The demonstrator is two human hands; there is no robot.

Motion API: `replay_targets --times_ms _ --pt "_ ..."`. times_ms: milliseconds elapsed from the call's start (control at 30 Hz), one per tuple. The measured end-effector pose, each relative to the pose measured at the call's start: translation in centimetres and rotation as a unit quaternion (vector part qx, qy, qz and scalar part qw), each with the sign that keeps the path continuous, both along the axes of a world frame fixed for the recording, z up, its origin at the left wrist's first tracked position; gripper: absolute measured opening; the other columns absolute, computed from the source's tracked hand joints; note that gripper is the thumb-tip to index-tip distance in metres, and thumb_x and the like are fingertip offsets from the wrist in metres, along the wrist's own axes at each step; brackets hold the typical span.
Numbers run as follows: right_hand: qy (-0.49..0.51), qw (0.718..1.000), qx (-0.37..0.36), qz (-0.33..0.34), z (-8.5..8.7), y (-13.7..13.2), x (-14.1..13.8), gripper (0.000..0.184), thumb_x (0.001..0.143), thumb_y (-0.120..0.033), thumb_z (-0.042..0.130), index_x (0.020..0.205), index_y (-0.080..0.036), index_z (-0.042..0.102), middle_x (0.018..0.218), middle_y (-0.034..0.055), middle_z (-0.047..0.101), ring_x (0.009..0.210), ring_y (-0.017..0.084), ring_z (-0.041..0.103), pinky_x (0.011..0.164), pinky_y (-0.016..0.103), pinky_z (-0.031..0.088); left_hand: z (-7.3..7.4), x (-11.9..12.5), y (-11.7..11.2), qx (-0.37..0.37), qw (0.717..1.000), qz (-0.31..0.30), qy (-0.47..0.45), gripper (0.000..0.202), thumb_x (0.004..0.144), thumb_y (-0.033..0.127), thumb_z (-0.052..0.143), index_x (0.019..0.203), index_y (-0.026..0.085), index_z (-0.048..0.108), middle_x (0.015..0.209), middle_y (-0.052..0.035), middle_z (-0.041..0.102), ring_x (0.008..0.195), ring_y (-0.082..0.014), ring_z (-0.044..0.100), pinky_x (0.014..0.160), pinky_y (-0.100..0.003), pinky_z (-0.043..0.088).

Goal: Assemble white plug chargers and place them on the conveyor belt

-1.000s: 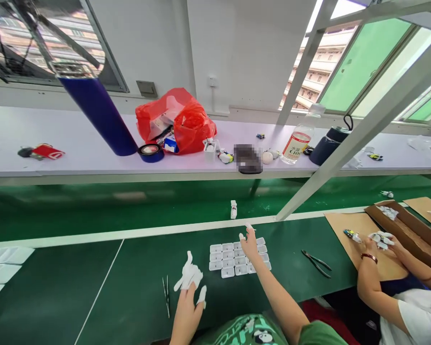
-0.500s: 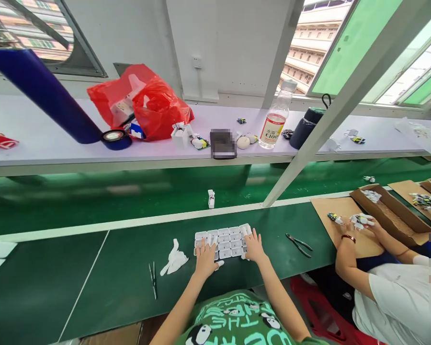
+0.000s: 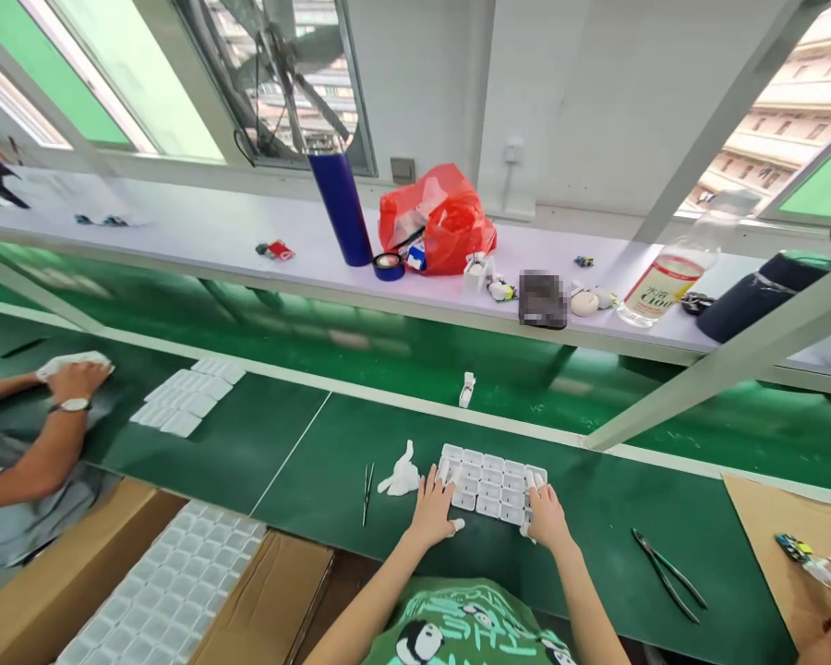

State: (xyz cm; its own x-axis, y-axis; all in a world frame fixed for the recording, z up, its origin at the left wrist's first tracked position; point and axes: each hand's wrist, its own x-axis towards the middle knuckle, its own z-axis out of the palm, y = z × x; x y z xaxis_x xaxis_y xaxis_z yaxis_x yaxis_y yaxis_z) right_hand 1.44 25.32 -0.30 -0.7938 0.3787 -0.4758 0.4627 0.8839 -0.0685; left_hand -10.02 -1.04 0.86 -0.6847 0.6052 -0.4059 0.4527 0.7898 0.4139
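Note:
A white compartment tray [image 3: 493, 478] lies on the green bench in front of me. My left hand [image 3: 433, 508] rests on its left near corner, fingers spread, with white finger cots on the tips. At the tray's right near corner sits my right hand [image 3: 544, 514], fingers likewise stretched onto the tray. Neither hand grips anything. A crumpled white cloth or glove [image 3: 402, 477] lies just left of the tray, and thin tweezers [image 3: 367, 480] lie further left.
Pliers [image 3: 665, 573] lie to the right, beside a cardboard sheet [image 3: 776, 545]. A small white part [image 3: 466, 390] stands on the belt. The shelf holds a red bag [image 3: 438, 220], blue cylinder [image 3: 341, 208] and bottle [image 3: 668, 277]. A co-worker's hand [image 3: 76, 377] is at left; a box of trays [image 3: 159, 591] sits near.
The view has swung left, bringing the left co-worker and the box of trays into sight. A second ago my left hand held the white cloth; now both hands rest on the tray.

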Motion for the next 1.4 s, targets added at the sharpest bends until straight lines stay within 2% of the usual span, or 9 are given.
replay_targets --times_ms 167,267,333,433,567,667,967,1233,1400 --pt "-0.032 0.997 -0.054 -0.04 0.6 -0.2 -0.9 0.084 0.064 -0.005 0.063 0.146 -0.018 0.048 0.16 0.018 0.041 0.16 0.042 0.008 0.124 0.062 0.017 -0.6 -1.6 2.2 0.038 0.998 -0.036 0.043 0.075 0.082 0.053 0.06 0.144 0.012 0.055 0.15 -0.0242 0.052 0.161 -0.0388 0.006 0.129 -0.057 0.007" --pt "-0.002 0.993 -0.093 -0.074 1.5 -0.5 -2.2 0.072 0.074 -0.014 0.06 0.145 -0.017 0.05 0.155 0.0169 0.047 0.16 0.04 0.006 0.125 0.062 0.016 -1.0 -2.1 4.2 0.062 0.995 -0.04 0.074 0.061 0.093 0.047 0.046 0.143 0.014 0.058 0.153 -0.0214 0.051 0.161 -0.0369 0.008 0.129 -0.056 0.009" --pt "0.067 0.992 -0.061 -0.086 1.5 -1.3 -3.0 0.064 0.081 -0.018 0.053 0.145 -0.015 0.052 0.157 0.0181 0.046 0.16 0.039 0.004 0.125 0.063 0.012 -1.5 -2.2 5.2 0.061 0.993 -0.042 0.093 0.056 0.095 0.042 0.044 0.142 0.016 0.059 0.155 -0.0196 0.051 0.161 -0.0367 0.008 0.129 -0.058 0.008" --pt "0.131 0.986 -0.011 -0.099 0.1 -3.0 -3.5 0.06 0.085 -0.019 0.049 0.144 -0.013 0.055 0.16 0.0198 0.043 0.161 0.038 0.003 0.125 0.063 0.003 -2.8 -2.1 5.9 0.05 0.991 -0.071 0.104 0.051 0.094 0.038 0.045 0.139 0.018 0.062 0.152 -0.0187 0.054 0.161 -0.0373 0.01 0.128 -0.062 0.006" --pt "0.173 0.98 -0.011 -0.093 -3.1 -4.8 -2.7 0.059 0.085 -0.02 0.05 0.143 -0.015 0.059 0.166 0.0158 0.037 0.161 0.036 0.008 0.126 0.057 -0.002 -4.4 -1.8 6.0 0.041 0.988 -0.087 0.121 0.051 0.09 0.035 0.051 0.136 0.018 0.064 0.148 -0.0199 0.058 0.16 -0.039 0.012 0.127 -0.063 0.004" --pt "0.202 0.975 -0.004 -0.092 -4.4 -5.1 -2.0 0.057 0.085 -0.022 0.052 0.141 -0.016 0.061 0.168 0.0131 0.034 0.161 0.034 0.009 0.127 0.054 -0.003 -5.0 -1.7 5.9 0.043 0.986 -0.086 0.133 0.05 0.091 0.035 0.051 0.136 0.018 0.065 0.146 -0.0205 0.059 0.16 -0.04 0.013 0.127 -0.064 0.004" --pt "0.214 0.971 -0.02 -0.105 -3.9 -5.1 -2.1 0.071 0.081 -0.02 0.055 0.151 -0.014 0.052 0.168 0.0164 0.031 0.16 0.037 0.013 0.127 0.056 -0.004 -4.8 -1.6 5.8 0.031 0.986 -0.095 0.133 0.052 0.091 0.035 0.049 0.137 0.018 0.065 0.149 -0.0203 0.056 0.16 -0.0413 0.009 0.127 -0.063 0.003" --pt "0.207 0.975 -0.004 -0.086 -5.0 -4.8 -1.9 0.054 0.09 -0.03 0.051 0.141 -0.016 0.063 0.168 0.0151 0.033 0.16 0.037 0.013 0.127 0.056 -0.003 -3.0 -2.8 6.6 -0.001 0.994 -0.031 0.109 0.058 0.089 0.026 0.044 0.144 0.017 0.059 0.156 -0.0184 0.051 0.161 -0.0377 0.008 0.128 -0.06 0.005" --pt "0.197 0.976 -0.004 -0.092 -4.5 -4.8 -1.9 0.054 0.091 -0.03 0.05 0.141 -0.017 0.062 0.166 0.015 0.036 0.16 0.035 0.013 0.127 0.055 -0.004 -3.7 -2.9 6.4 0.002 0.99 -0.016 0.14 0.054 0.09 0.028 0.046 0.141 0.019 0.063 0.151 -0.0164 0.056 0.161 -0.0385 0.009 0.127 -0.061 0.005"
